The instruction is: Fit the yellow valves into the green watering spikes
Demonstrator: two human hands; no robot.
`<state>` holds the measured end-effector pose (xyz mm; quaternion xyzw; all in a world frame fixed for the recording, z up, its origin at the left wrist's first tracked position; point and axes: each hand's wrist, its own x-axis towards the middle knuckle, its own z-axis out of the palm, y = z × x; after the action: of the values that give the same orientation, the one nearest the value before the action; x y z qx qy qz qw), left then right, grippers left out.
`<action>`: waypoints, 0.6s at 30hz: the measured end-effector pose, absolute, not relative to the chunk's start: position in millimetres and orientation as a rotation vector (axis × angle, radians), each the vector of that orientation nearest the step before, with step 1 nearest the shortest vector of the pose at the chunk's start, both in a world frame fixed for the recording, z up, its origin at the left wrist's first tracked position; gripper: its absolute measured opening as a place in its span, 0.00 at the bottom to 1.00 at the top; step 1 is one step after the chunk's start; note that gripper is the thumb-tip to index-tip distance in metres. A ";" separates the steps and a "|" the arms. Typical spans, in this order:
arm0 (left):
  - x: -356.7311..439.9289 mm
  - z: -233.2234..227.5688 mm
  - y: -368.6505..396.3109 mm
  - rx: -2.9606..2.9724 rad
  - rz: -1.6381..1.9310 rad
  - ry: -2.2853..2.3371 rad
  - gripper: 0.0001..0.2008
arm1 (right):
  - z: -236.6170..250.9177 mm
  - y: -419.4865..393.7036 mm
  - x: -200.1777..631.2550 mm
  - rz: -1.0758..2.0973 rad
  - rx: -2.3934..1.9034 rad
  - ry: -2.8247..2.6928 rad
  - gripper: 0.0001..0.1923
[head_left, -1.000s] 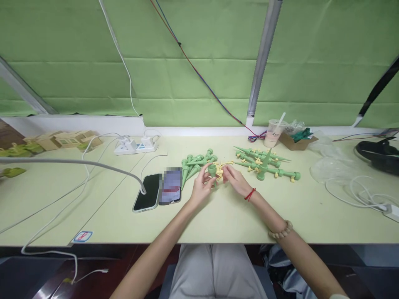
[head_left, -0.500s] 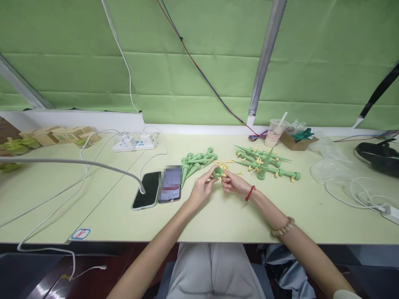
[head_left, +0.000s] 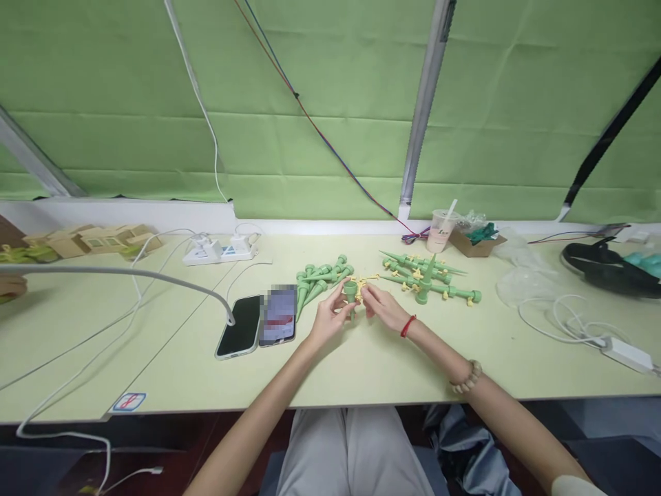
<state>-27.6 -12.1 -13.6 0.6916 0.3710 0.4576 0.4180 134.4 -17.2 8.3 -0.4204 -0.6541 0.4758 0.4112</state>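
Observation:
My left hand (head_left: 328, 319) is closed around a green plastic watering spike (head_left: 350, 291), which stands upright with its wide hollow end on top. Close beside it, my right hand (head_left: 381, 307) pinches a small yellow valve at the spike's side; the fingers hide most of that piece. Loose yellow valves (head_left: 363, 280) lie just behind my hands. To the left is a pile of green spikes (head_left: 323, 276) with no valves visible. On the right, several spikes with yellow valves (head_left: 447, 292) lie together, and one spike (head_left: 426, 281) stands point up among them.
Two phones (head_left: 240, 328) lie left of my hands, near a power strip (head_left: 221, 254) with white cables. A drink cup (head_left: 441, 231), a cardboard box (head_left: 476, 244) and clear plastic bags (head_left: 524, 275) are at the back right. Another person's hand (head_left: 12, 285) shows at the left edge.
The spike has turned from its open end facing me to upright, with its shaft pointing down. My right hand has stayed close to its side. The whole view has shifted slightly.

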 end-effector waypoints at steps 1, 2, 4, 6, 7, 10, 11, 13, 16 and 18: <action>-26.3 -14.4 -11.2 1.709 1.116 0.911 0.31 | 7.6 -16.7 135.2 1.050 -1.066 -1.680 0.21; -25.3 -15.7 -10.2 1.712 1.100 0.904 0.32 | 6.2 -16.1 134.9 0.974 -1.062 -1.685 0.20; -25.2 -18.9 -8.4 1.806 1.145 0.928 0.29 | 2.5 -14.3 131.6 1.107 -1.063 -1.583 0.22; -26.8 -21.7 -7.6 1.995 1.237 0.936 0.24 | -0.3 -12.5 126.6 1.387 -1.076 -1.412 0.24; -27.8 -22.3 -7.8 2.095 1.267 0.919 0.22 | -0.6 -11.9 124.9 1.526 -1.076 -1.328 0.25; -27.3 -19.3 -11.0 2.192 1.282 0.887 0.19 | 2.6 -12.5 127.0 1.761 -1.068 -1.223 0.26; -25.4 -16.8 -12.7 2.111 1.293 0.917 0.20 | 4.5 -14.1 130.1 1.750 -1.081 -1.224 0.25; -18.4 -10.2 -16.1 1.813 1.372 0.978 0.23 | 8.0 -20.1 137.6 1.549 -1.117 -1.282 0.23; 0.0 1.4 -20.1 1.361 1.497 0.917 0.28 | 11.3 -34.4 145.7 1.200 -1.102 -1.368 0.21; 17.8 10.3 -22.2 1.181 1.518 0.824 0.30 | 13.8 -43.7 147.7 1.066 -1.049 -1.371 0.20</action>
<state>17.8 -22.2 10.3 0.4885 0.3409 0.6279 0.5008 147.7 -43.7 13.8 -0.4391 -0.5739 0.4460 0.5281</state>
